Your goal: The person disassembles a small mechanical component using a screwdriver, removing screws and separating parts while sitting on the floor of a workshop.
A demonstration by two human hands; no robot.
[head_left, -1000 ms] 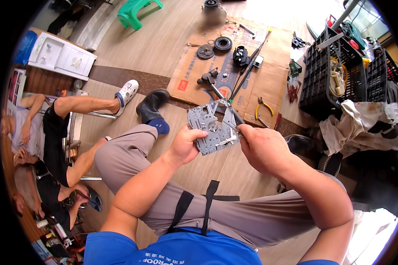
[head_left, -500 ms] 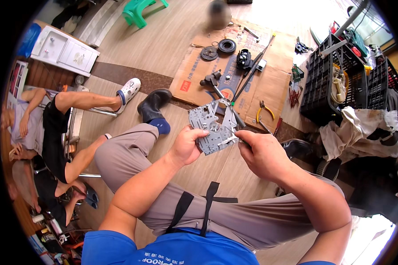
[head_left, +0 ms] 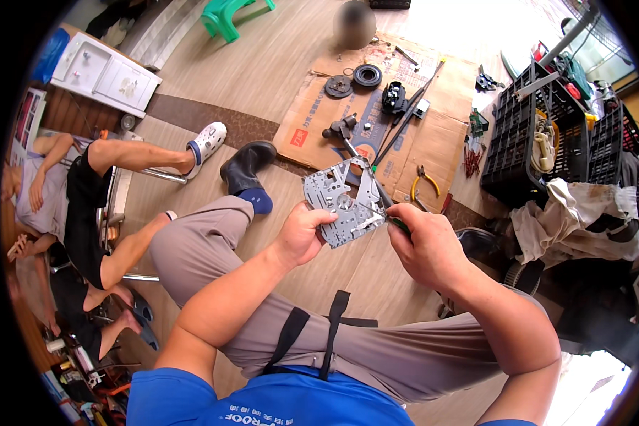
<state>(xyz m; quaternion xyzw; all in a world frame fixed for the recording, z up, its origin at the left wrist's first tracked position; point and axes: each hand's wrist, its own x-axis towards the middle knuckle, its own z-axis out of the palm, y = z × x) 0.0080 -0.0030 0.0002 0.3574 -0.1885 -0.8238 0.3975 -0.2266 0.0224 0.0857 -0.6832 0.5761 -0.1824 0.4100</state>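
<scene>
My left hand [head_left: 304, 233] is closed on the near left edge of a flat grey metal plate [head_left: 326, 190] full of holes and cut-outs, thumb on top. The plate is held up over my lap, tilted. In my right hand [head_left: 429, 247] is a screwdriver [head_left: 400, 225] with a dark green handle, mostly covered by my fingers. Its thin shaft points left across the plate's right part; where the tip rests is too small to tell. A dark rod-like part [head_left: 383, 195] shows just beyond the plate's right side.
Ahead, a cardboard sheet [head_left: 302, 117] bears a black ring [head_left: 367, 75], a dark disc [head_left: 339, 86], a black mechanism [head_left: 394, 98], long rods and yellow-handled pliers [head_left: 425, 184]. Black crates [head_left: 508, 160] and a draped cloth [head_left: 575, 220] stand right. Seated people [head_left: 78, 206] are at left.
My right hand has shifted slightly right, and more of the screwdriver's green handle shows. The plate and my left hand stay nearly in place. The view has moved a little.
</scene>
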